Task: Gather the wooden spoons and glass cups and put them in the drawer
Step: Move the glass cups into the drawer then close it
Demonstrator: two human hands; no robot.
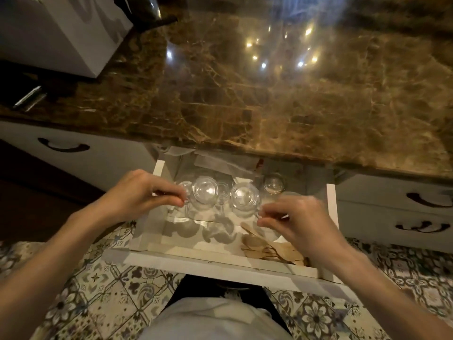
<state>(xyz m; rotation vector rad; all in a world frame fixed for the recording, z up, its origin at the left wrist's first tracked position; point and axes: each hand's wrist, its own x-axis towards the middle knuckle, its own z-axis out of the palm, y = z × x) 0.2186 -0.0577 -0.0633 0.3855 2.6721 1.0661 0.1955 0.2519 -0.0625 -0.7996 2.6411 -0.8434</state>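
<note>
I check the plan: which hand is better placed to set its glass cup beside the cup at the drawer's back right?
Probably the right hand: its glass cup hangs nearest the back-right cup.

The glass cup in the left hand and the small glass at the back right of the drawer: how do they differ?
The glass cup in the left hand is held by its handle above the drawer; the small glass stands alone, untouched. The held cup looks larger and nearer the camera; the small glass sits farther back, near the countertop edge. Both are clear glass, seen from above.
</note>
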